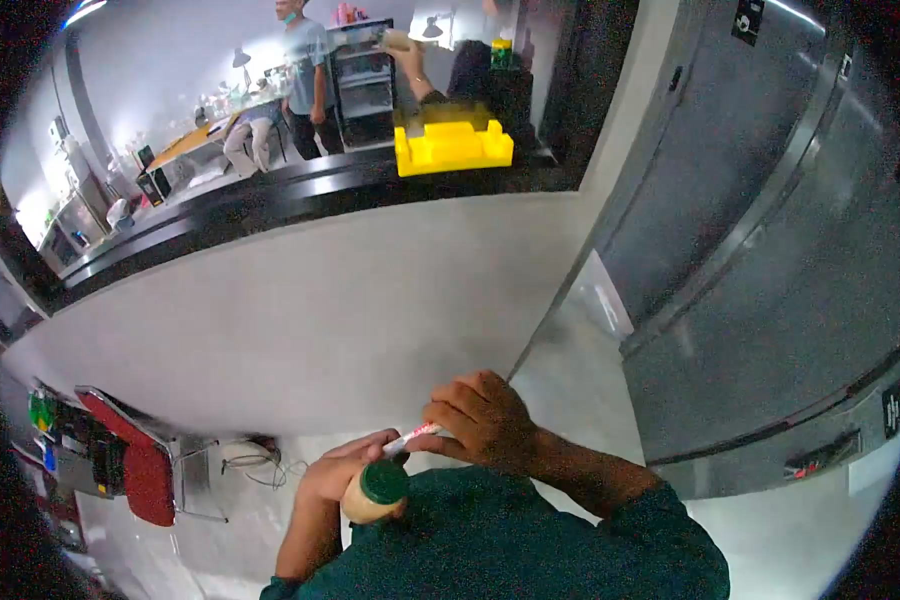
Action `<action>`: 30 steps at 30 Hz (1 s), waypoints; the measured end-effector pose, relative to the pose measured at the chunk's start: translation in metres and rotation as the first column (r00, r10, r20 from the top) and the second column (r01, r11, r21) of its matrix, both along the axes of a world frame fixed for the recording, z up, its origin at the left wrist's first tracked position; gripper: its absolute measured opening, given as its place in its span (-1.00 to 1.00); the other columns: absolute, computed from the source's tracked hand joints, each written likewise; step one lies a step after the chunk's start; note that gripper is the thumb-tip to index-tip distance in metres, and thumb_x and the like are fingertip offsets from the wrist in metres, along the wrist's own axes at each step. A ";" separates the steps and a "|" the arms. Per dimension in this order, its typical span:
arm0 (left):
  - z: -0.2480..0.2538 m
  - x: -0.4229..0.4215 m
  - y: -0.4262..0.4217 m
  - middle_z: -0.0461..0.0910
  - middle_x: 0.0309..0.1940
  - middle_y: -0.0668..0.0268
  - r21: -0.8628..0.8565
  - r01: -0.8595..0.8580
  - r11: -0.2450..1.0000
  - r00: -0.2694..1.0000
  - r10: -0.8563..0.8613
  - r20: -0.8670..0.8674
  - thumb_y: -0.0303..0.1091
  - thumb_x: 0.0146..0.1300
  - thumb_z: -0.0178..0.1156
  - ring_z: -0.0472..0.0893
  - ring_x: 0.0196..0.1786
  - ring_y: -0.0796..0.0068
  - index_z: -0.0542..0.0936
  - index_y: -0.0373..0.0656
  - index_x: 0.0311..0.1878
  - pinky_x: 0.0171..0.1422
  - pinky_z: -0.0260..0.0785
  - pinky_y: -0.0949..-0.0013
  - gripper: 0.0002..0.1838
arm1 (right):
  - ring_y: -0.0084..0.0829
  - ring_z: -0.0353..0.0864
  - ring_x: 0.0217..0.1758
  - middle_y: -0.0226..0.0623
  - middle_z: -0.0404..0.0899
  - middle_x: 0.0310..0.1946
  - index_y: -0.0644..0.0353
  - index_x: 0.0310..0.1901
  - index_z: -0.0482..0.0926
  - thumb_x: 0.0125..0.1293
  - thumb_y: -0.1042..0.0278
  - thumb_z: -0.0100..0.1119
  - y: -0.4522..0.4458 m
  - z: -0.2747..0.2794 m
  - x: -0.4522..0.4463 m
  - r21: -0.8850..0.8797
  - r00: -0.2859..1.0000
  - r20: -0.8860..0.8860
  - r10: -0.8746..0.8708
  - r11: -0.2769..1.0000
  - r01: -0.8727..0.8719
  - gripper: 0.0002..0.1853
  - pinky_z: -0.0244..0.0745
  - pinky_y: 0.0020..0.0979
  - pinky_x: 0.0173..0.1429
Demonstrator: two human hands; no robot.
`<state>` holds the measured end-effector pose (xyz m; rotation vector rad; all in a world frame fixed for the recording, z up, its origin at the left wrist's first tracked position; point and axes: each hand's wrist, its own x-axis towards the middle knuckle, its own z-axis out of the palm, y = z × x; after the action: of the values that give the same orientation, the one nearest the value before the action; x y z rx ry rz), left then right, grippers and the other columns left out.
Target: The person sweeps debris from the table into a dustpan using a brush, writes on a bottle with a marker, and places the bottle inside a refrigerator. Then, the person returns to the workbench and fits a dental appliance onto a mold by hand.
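My left hand is closed around a pale tan jar with a dark green lid, held low in front of my green shirt. Between the two hands lies a thin white strip with red marks, angled up to the right. My right hand has its fingers curled over the strip's upper right end, and the left fingers reach its lower end. What the strip is, I cannot make out.
A yellow plastic holder sits on the black window ledge. Behind the glass are a standing person and desks. Grey doors stand on the right. A red chair and equipment are at the lower left.
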<state>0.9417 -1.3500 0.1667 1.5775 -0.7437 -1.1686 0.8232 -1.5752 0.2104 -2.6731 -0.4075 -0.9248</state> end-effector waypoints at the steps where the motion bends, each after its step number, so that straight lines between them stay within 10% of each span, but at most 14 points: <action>1: 0.021 -0.003 -0.009 0.56 0.02 0.14 0.103 -0.008 0.995 0.999 0.004 0.045 0.10 0.42 0.06 0.55 0.00 0.40 0.38 -0.39 0.17 0.11 0.41 0.42 -0.37 | -0.28 0.48 -0.09 -0.34 0.51 -0.21 0.08 -0.22 0.57 0.20 -0.12 0.30 0.003 0.001 -0.006 -0.003 0.999 0.015 -0.037 0.999 0.037 -0.60 0.40 -0.20 -0.03; 5: -0.008 0.005 0.002 0.56 0.05 0.21 -0.063 0.012 0.998 0.983 -0.023 -0.181 0.00 0.48 0.01 0.52 0.05 0.48 0.36 -0.40 0.32 0.20 0.34 0.45 -0.38 | -0.27 0.46 -0.03 -0.31 0.48 -0.14 0.08 -0.17 0.56 0.25 -0.07 0.27 0.017 0.009 -0.028 -0.070 0.990 -0.061 -0.131 0.990 0.127 -0.63 0.40 -0.20 0.02; 6: -0.032 0.013 0.010 0.55 0.05 0.22 -0.183 0.193 0.964 0.924 -0.116 0.364 -0.06 0.51 -0.04 0.51 0.07 0.47 0.38 -0.38 0.33 0.22 0.35 0.40 -0.43 | -0.27 0.45 -0.02 -0.30 0.47 -0.12 0.08 -0.15 0.56 0.26 -0.05 0.27 0.021 0.013 -0.031 -0.095 0.984 -0.080 -0.159 0.984 0.151 -0.64 0.40 -0.20 0.02; 11: -0.003 -0.006 -0.006 0.57 0.08 0.27 -0.013 -0.117 0.993 0.910 0.102 -0.401 -0.12 0.44 0.11 0.55 0.02 0.52 0.45 -0.36 0.28 0.12 0.43 0.41 -0.47 | -0.18 0.40 0.06 -0.19 0.43 -0.02 0.14 0.02 0.51 0.21 0.21 0.25 0.022 0.015 -0.031 0.026 0.973 -0.140 -0.185 0.981 0.190 -0.63 0.37 -0.17 0.12; 13: -0.013 -0.013 0.001 0.60 -0.04 0.29 -0.008 -0.130 0.991 0.988 0.129 -0.091 -0.11 0.44 0.10 0.57 -0.04 0.53 0.45 -0.37 0.27 0.04 0.46 0.40 -0.46 | -0.16 0.39 0.07 -0.14 0.42 0.00 0.16 0.09 0.46 0.13 0.39 0.15 0.016 0.016 -0.031 0.147 0.973 -0.200 -0.117 0.978 0.148 -0.57 0.35 -0.17 0.16; 17: -0.014 -0.004 -0.006 0.62 -0.14 0.20 0.055 -0.037 0.998 0.999 0.038 -0.013 -0.11 0.47 0.02 0.60 -0.17 0.45 0.38 -0.39 0.31 -0.07 0.50 0.35 -0.44 | -0.21 0.37 0.08 -0.14 0.41 0.06 0.18 0.17 0.39 -0.07 0.60 -0.06 0.003 0.021 -0.027 0.282 0.963 -0.266 -0.042 0.952 0.119 -0.38 0.32 -0.22 0.19; 20: -0.012 -0.009 -0.009 0.61 -0.29 0.05 0.021 -0.126 0.992 0.959 0.127 -0.253 -0.15 0.47 -0.05 0.63 -0.33 0.25 0.30 -0.44 0.33 -0.27 0.53 0.25 -0.44 | -0.30 0.39 0.09 -0.21 0.42 0.08 0.22 0.18 0.38 -0.06 0.60 -0.05 -0.015 0.023 -0.031 0.659 0.942 -0.335 0.035 0.723 0.207 -0.38 0.33 -0.27 0.16; 24: -0.018 -0.006 -0.003 0.48 -0.58 -0.09 -0.025 -0.245 0.969 0.793 0.186 -0.580 -0.17 0.42 -0.06 0.54 -0.62 0.03 0.34 -0.46 0.09 -0.59 0.42 0.13 -0.55 | -0.41 0.47 0.03 -0.29 0.53 -0.01 0.25 0.09 0.48 -0.01 0.50 0.10 -0.053 -0.054 -0.053 0.914 0.951 -0.135 0.277 -0.336 0.228 -0.49 0.39 -0.36 0.14; 27: -0.020 -0.010 -0.002 0.38 -0.71 -0.06 -0.090 -0.324 0.942 0.748 0.197 -0.634 -0.16 0.36 -0.02 0.44 -0.75 -0.01 0.32 -0.31 -0.19 -0.70 0.31 0.08 -0.67 | -0.39 0.54 0.01 -0.26 0.57 -0.05 0.27 0.00 0.54 0.15 0.43 0.16 -0.027 -0.131 -0.088 0.722 0.770 -0.229 0.596 -0.427 0.545 -0.65 0.39 -0.41 0.21; 30: -0.024 -0.012 -0.004 0.37 -0.70 -0.08 -0.141 -0.392 0.909 0.521 0.093 -0.849 -0.13 0.35 -0.02 0.44 -0.73 -0.04 0.32 -0.30 -0.17 -0.69 0.30 0.05 -0.66 | -0.31 0.47 0.20 -0.19 0.55 0.05 0.23 -0.02 0.55 0.23 0.45 0.14 -0.009 -0.117 -0.098 0.741 0.639 -0.492 0.591 -0.100 0.664 -0.72 0.28 -0.31 0.37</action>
<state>0.9302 -1.3535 0.1427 0.6498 -0.0324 -1.3150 0.7249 -1.5842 0.0938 -1.1069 0.5476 0.2482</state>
